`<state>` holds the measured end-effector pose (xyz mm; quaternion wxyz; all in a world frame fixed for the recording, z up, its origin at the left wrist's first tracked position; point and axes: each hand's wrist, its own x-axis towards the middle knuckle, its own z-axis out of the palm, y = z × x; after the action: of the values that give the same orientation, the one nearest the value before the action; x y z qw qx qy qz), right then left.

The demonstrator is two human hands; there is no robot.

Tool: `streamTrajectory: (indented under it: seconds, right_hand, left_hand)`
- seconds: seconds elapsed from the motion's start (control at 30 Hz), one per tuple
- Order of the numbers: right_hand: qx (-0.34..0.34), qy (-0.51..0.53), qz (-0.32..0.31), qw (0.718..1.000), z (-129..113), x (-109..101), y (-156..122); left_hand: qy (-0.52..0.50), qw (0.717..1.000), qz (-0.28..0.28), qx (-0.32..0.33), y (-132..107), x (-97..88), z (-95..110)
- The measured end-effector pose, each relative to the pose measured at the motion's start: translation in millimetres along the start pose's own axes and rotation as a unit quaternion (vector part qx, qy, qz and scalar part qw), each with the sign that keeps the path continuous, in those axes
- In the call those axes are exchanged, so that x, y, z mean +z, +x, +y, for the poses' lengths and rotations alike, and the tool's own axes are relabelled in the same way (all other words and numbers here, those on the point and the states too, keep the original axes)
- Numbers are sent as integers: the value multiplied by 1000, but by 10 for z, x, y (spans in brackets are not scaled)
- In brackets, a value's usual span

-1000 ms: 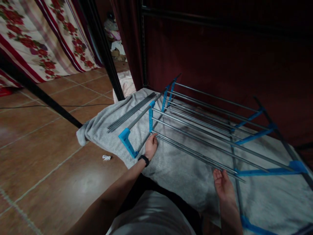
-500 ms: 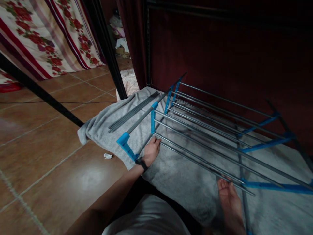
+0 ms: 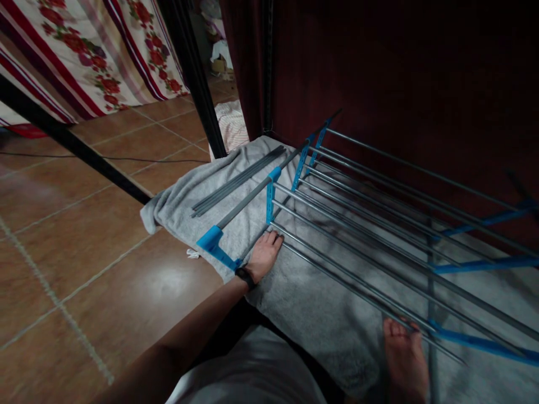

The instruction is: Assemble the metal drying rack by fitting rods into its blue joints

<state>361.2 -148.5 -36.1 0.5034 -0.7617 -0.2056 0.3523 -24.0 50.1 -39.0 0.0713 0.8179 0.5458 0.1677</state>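
Observation:
A rack frame of grey metal tubes and blue plastic brackets (image 3: 269,205) lies on a grey blanket (image 3: 311,314). Along its near side runs a loose metal tube (image 3: 332,276), close beside the parallel tubes fixed in the brackets. My left hand (image 3: 265,255), with a dark band at the wrist, has its fingers closed on the left end of this tube, near a blue bracket. Toward the other end my right hand (image 3: 404,353) is palm up, fingers curled around the tube from below. The tube's right end sticks out past my right hand, over the rack's crossbar.
Several loose grey tubes (image 3: 236,182) lie on the blanket left of the rack. A blue corner piece (image 3: 217,247) juts out at the near left. Black metal posts (image 3: 197,84) and a dark red panel (image 3: 379,73) stand around the blanket. Tiled floor (image 3: 105,241) extends leftward.
The view has shifted, so the rack and both hands appear farther right. Both hands keep hold of the loose tube, whose right end now reaches slightly farther past the near right bracket.

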Motion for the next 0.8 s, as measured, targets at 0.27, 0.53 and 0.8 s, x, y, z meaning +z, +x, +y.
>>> streamTrajectory:
  seconds: [0.27,0.53,0.8]
  right_hand:
    - [-45,64,-15,997,56,-69,68]
    - [-52,29,-39,997,82,-89,43]
    - [-50,105,-17,993,128,-22,115]
  left_hand:
    - [15,1000,-6,-9,0,-28,3]
    - [-3,1000,-11,-11,-5,-83,45]
    - [5,1000,-8,-30,9,-92,25]
